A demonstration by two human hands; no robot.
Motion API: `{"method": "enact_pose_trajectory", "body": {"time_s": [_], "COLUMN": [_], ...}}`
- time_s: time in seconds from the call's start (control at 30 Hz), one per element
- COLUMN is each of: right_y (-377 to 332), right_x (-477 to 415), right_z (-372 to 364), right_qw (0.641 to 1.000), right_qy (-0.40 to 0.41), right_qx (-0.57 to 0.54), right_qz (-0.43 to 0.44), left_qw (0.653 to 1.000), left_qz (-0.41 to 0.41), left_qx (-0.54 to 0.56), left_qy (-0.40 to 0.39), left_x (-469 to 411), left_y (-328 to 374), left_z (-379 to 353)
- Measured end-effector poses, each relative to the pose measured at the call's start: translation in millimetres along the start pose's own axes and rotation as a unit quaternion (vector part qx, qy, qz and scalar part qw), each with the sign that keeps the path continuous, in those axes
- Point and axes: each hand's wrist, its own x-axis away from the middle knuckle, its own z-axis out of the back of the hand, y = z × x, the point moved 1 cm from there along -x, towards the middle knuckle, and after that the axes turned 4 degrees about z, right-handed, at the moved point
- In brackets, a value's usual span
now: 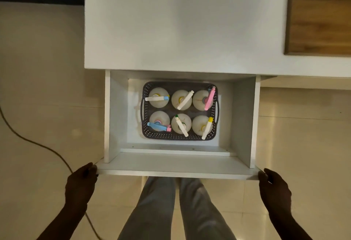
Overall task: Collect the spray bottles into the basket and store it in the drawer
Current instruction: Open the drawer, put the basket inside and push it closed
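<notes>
A dark perforated basket [180,136] sits on the floor of the pulled-out white drawer [176,165]. Several white spray bottles [181,100] stand upright in it in two rows, with white, blue, pink and yellow spray heads. My left hand [82,181] touches the left end of the drawer's front panel. My right hand [272,187] rests against the panel's right end. Both hands have their fingers against the panel edge; neither holds a bottle.
The white cabinet top [180,21] is above the drawer, with a wooden panel [319,13] at the right. A dark cable [47,148] runs across the tiled floor at the left. My legs in grey trousers [176,211] stand right below the drawer front.
</notes>
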Motion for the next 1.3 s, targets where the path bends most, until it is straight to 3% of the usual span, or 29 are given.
{"method": "enact_pose_trajectory", "body": {"time_s": [0.13,0.27,0.93,1.3], "right_y": [-6.1,-13.0,-118.7,-196.4], "right_x": [1.0,-6.1,-74.3,-95.1], "right_z": [-8.4,-9.9,2.0,12.5], "right_qw": [0.996,0.985,0.943,0.941], "right_qy": [0.015,0.052,0.074,0.04], "right_qx": [-0.081,-0.14,-0.319,-0.335], "right_qz": [-0.04,-0.086,-0.051,0.01], "left_qw": [0.987,0.972,0.939,0.901], "left_qz": [0.057,0.076,0.02,0.018], "left_qx": [0.15,0.22,0.344,0.426], "left_qy": [-0.007,-0.011,0.003,-0.082], "left_x": [0.8,-1.9,-24.0,-34.9], "left_y": [4.3,12.9,145.8,222.2], "left_z": [-4.9,-6.3,-21.9,-24.8]}}
